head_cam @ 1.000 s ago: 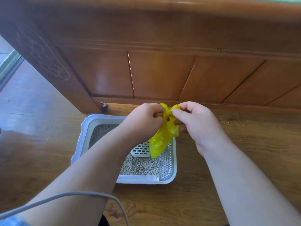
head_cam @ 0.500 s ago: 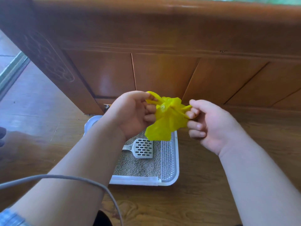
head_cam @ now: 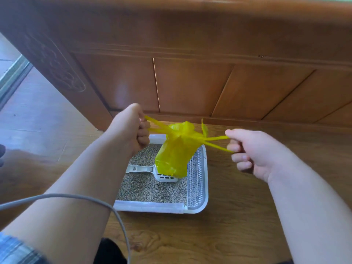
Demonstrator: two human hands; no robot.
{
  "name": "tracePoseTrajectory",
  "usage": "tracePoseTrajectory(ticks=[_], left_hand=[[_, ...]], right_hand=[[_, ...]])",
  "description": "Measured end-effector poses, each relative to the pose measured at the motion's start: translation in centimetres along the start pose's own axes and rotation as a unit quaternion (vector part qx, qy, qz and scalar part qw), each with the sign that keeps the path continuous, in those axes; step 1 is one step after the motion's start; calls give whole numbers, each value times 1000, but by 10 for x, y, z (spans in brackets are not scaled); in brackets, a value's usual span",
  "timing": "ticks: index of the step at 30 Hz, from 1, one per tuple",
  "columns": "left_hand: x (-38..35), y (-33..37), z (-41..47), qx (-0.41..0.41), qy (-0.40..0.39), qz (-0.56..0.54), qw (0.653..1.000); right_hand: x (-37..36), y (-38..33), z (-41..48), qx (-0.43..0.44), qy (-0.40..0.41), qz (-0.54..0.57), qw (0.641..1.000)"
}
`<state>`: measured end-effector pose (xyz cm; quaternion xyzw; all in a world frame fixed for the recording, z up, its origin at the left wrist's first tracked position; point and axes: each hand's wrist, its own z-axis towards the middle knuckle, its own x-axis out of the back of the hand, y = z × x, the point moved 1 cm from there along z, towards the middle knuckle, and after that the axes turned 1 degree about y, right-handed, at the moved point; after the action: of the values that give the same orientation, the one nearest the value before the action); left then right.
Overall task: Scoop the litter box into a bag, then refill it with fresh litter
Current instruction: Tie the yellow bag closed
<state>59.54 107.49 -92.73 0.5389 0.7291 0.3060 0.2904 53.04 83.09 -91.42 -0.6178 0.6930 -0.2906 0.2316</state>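
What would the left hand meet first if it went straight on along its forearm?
Likely the wooden panel beyond the left hand; the yellow bag hangs off that line. Depth is unclear.

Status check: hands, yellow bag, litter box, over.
Left hand and right hand each grip a handle of the yellow bag, stretched taut. Bag hangs over the litter box; scoop lies on the litter. Nothing blocking.

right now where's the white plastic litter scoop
Head view, centre: the white plastic scoop lies on the grey litter in the white litter box, its slotted end partly hidden behind the yellow plastic bag.
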Motion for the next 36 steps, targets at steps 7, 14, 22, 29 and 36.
tracePoseTrajectory(ticks=[7, 14, 22, 29, 36], left_hand=[[10, -6, 12, -10, 109, 77, 991], [-1, 0, -6, -125, -15, 220, 967], [-19, -7, -24, -261, -120, 321, 902], [-33, -14, -37, -315, -196, 283, 885], [-33, -17, -43, -370, -207, 299, 855]], right_hand=[[3, 6, 5, 11, 124, -130, 984], [-1, 2, 7, 170, 104, -217, 956], [-20, 3, 0, 360, 55, -286, 886], [-35, 8, 3, 376, 6, -204, 904], [-43, 11, 2, 364, -56, -122, 921]])
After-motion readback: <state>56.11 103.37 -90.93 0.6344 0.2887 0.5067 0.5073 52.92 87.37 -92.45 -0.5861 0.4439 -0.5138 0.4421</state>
